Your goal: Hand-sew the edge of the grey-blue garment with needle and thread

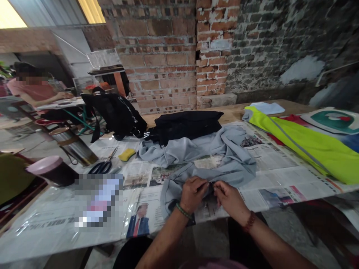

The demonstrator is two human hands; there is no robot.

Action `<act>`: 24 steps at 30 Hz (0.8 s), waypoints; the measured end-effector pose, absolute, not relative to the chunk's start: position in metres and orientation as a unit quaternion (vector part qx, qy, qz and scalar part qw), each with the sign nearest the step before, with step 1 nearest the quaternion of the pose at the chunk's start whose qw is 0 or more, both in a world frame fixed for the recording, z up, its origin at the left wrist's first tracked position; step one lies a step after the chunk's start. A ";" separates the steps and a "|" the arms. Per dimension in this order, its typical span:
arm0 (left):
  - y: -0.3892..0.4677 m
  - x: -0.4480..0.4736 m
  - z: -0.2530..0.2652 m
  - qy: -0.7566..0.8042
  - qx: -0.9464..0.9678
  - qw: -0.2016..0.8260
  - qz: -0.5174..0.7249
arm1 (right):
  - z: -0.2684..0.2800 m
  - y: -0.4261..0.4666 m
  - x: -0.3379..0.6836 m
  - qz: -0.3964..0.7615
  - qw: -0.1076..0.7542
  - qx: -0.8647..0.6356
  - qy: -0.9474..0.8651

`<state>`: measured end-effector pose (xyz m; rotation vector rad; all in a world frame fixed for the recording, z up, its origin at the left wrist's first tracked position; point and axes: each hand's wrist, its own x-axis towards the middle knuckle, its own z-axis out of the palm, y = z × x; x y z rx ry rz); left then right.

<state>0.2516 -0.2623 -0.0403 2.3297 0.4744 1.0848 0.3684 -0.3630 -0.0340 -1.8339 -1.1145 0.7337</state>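
The grey garment (202,157) lay crumpled across the middle of the table (36,228), a soft, matte cloth bunched into loose folds, with its near edge drawn toward you at the front of the table. It rested on newspaper sheets (269,160) under a clear, glossy plastic cover. Your left hand (193,194) was closed on a fold of that near edge, fingers curled and knuckles up, with a green bead bracelet at the wrist. Your right hand (230,200) met it from the other side, fingertips pinched narrowly on the same fold, with a reddish bead bracelet at the wrist; whether it also held a small tool could not be told. Both forearms came in from the bottom edge and converged, so the hands almost touched. Behind the garment lay a folded black cloth (186,125), flat and dark, touching it. A black bag (116,112) stood to the left of that cloth. Black-handled scissors (103,164) and a small yellow pad (126,154) lay left of the garment, well apart from your hands. A smooth yellow-green fabric (308,145) stretched along the right side.
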 end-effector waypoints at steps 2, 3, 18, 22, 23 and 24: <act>-0.263 0.251 -0.039 0.173 0.861 0.260 0.402 | -0.035 -0.363 0.368 0.293 0.422 -0.735 -0.443; -0.263 0.251 -0.039 0.171 0.861 0.259 0.402 | -0.035 -0.363 0.368 0.293 0.421 -0.736 -0.443; -0.262 0.251 -0.047 0.157 0.857 0.293 0.395 | -0.044 -0.359 0.363 0.276 0.458 -0.719 -0.445; -0.262 0.249 -0.046 0.148 0.859 0.307 0.382 | -0.046 -0.357 0.361 0.262 0.463 -0.721 -0.445; -0.263 0.249 -0.046 0.146 0.862 0.307 0.375 | -0.046 -0.357 0.362 0.257 0.461 -0.723 -0.446; -0.263 0.249 -0.046 0.146 0.865 0.307 0.368 | -0.046 -0.356 0.362 0.253 0.459 -0.725 -0.446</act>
